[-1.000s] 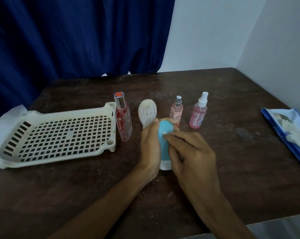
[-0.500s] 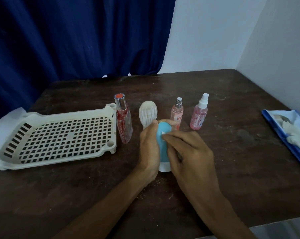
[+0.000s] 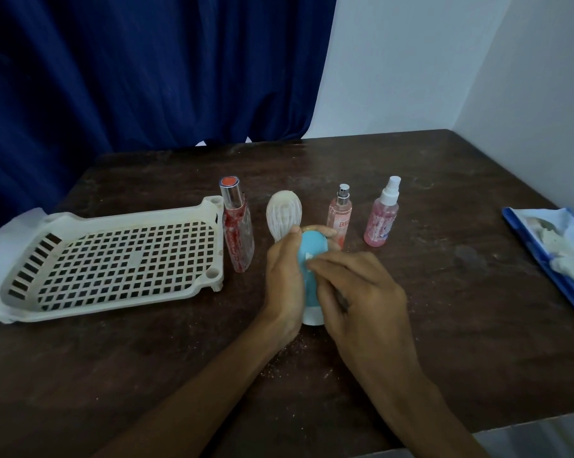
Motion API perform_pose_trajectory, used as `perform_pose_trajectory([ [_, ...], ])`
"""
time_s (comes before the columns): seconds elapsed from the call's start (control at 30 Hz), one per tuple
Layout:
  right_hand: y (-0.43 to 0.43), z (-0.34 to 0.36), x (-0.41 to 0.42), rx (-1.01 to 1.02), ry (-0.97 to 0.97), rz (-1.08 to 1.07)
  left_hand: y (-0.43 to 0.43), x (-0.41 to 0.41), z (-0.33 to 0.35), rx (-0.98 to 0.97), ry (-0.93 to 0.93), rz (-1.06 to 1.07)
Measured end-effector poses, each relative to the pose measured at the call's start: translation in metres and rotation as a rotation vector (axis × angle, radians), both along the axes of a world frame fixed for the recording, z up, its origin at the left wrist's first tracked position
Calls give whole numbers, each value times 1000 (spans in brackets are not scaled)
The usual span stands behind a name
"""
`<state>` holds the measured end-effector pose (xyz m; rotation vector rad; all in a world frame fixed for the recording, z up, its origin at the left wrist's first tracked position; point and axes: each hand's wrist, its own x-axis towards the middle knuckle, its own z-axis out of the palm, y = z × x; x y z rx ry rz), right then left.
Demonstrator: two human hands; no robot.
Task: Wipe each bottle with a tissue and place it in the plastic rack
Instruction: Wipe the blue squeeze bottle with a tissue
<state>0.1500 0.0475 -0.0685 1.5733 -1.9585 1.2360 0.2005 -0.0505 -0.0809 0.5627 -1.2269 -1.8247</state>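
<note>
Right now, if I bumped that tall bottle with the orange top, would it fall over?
Probably: the tall bottle is narrow and upright, so a nudge near its top could tip it. It looks clear and hard, so likely stiff, maybe breakable.

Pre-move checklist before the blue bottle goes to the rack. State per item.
1. Left hand grips the blue bottle: ok.
2. Right hand holds the tissue against the bottle: ok, though only a small white bit shows.
3. Bottle wiped all round: cannot tell, the far side is hidden.
4. Room in the plastic rack: ok, no bottles in it.
5. Straight path to the rack: not ok, the tall red bottle stands upright beside the rack's right edge; probably lift over it.
</note>
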Motion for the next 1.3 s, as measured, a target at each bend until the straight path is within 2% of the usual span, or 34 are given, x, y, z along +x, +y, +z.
perform_pose_trajectory([
  [0.17, 23, -15, 2, 32, -1, 95, -1, -1, 4, 124, 43, -49],
  [0.57, 30, -22, 0, 5, -23, 90, 3, 3, 8, -3, -39, -71],
  [0.87, 34, -15, -8, -9, -168, 51, 1, 2, 7, 148, -16, -89],
  [1.1, 34, -10, -2, -19, -174, 88, -4, 4, 9, 339, 75, -117],
  [1.3, 32, -6, -11, -25, -192, 13, 0, 0, 9, 341, 43, -142],
])
